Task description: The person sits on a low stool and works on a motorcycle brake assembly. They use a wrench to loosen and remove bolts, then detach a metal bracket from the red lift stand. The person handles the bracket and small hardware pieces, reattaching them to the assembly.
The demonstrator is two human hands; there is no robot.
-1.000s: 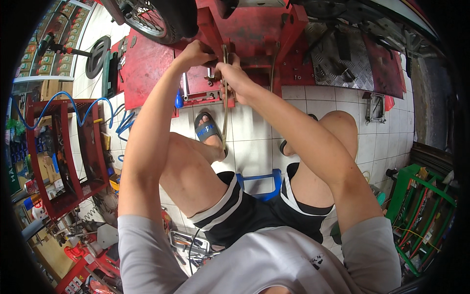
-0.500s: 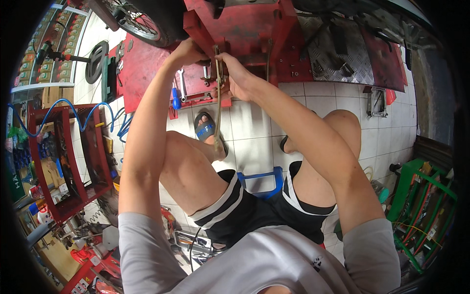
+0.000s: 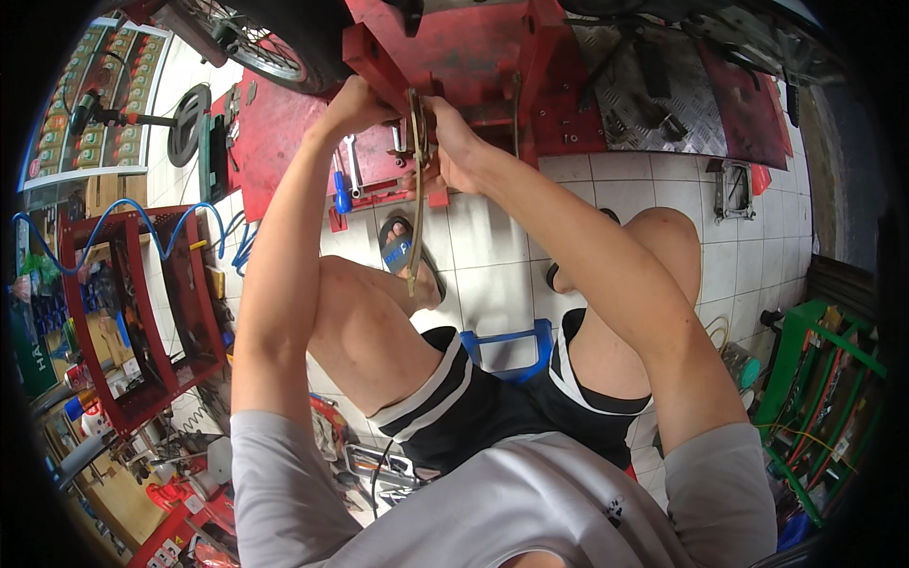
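Both arms reach forward to a red metal bracket (image 3: pixel 374 59) that rises from a red work platform (image 3: pixel 284 133). At the bracket's near side my left hand (image 3: pixel 365 106) is bent round, with its fingertips hidden behind the metal. My right hand (image 3: pixel 454 147) is closed beside the upper end of a long, thin, curved brass-coloured strip (image 3: pixel 418 204); what its fingers grip is hidden. The strip hangs down toward my sandalled foot. On the platform by my left hand lie a spanner (image 3: pixel 353 168) and a blue-handled screwdriver (image 3: pixel 342 192). Another shiny metal tool (image 3: pixel 399 142) sits between my hands.
A spoked wheel (image 3: pixel 260 47) stands at the far left, with a treadplate (image 3: pixel 653 114) at the right. A red rack (image 3: pixel 142 322) and coiled blue hose (image 3: pixel 156 232) are left; a green rack (image 3: pixel 819 407) is right. A blue stool frame (image 3: pixel 511 348) shows between my legs.
My right hand has shifted slightly up against the strip. The strip's lower end has moved a little to the left. My left hand stays at the bracket.
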